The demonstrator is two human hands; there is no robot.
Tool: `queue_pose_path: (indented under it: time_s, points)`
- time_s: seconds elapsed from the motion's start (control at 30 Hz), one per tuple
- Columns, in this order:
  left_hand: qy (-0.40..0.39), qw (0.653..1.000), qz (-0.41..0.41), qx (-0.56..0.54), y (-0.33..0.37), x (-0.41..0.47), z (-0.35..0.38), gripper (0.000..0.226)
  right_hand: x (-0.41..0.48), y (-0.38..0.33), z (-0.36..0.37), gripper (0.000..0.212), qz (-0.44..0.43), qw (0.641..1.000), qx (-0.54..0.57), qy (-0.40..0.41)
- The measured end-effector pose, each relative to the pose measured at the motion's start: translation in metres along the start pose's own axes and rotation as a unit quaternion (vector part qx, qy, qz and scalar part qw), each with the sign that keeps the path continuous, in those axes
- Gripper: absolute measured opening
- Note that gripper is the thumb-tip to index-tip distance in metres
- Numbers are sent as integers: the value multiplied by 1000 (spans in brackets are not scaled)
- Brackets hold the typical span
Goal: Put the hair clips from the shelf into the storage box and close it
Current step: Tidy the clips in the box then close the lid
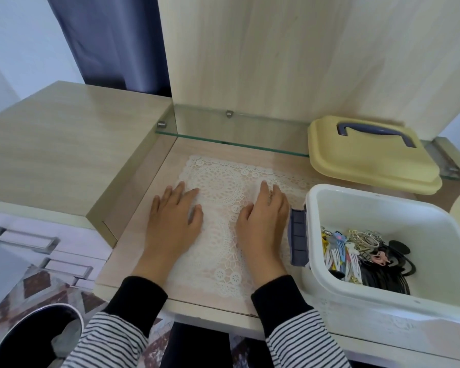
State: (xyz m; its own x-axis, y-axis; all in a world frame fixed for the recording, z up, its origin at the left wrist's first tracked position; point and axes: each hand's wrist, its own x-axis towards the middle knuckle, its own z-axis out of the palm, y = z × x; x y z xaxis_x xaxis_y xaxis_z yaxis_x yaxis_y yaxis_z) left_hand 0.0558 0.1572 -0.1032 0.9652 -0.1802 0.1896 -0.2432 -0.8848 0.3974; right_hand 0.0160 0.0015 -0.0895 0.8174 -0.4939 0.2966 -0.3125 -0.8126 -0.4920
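Your left hand and right hand lie flat and open on the lace mat, holding nothing. The hair clips sit in the storage box, just right of your right hand. The yellow lid lies behind the box, off to your right, with its handle running left to right, so your right hand is nearer.

Wooden shelf — bearing lace mat, storage box.
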Motion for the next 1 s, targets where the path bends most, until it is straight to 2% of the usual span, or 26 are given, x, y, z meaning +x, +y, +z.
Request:
queue_pose_path:
  time_s: [0.1,0.2,0.3,0.43,0.53,0.63,0.7,0.77,0.87,1.0]
  points:
    - [-3,1000,-2,-5,0,0,0,47,1,0,3,53,-3,999,-31,-12]
    - [-2,1000,-1,-1,0,0,-1,47,0,0,7,42,-23,999,-23,34]
    - [-1,1000,0,8,0,-1,-1,47,1,0,4,46,-29,998,-7,54]
    - [-2,1000,1,7,1,0,-1,47,0,-1,5,51,8,1000,-13,19]
    - [-4,1000,0,5,1,0,-1,47,0,-2,0,45,36,999,-1,14]
    - [-7,1000,4,10,0,0,-1,47,-2,-4,-2,29,18,999,-3,39]
    - [-9,1000,4,8,0,0,-1,48,-2,-4,0,26,7,999,-32,39]
    - [-12,1000,3,8,0,0,-1,48,-3,-4,-2,23,2,999,-16,43]
    - [-12,1000,-1,5,1,-1,-1,48,-2,-3,-11,25,28,998,60,-1]
    - [0,1000,5,1,0,-2,0,47,-5,-6,-13,25,26,999,39,7]
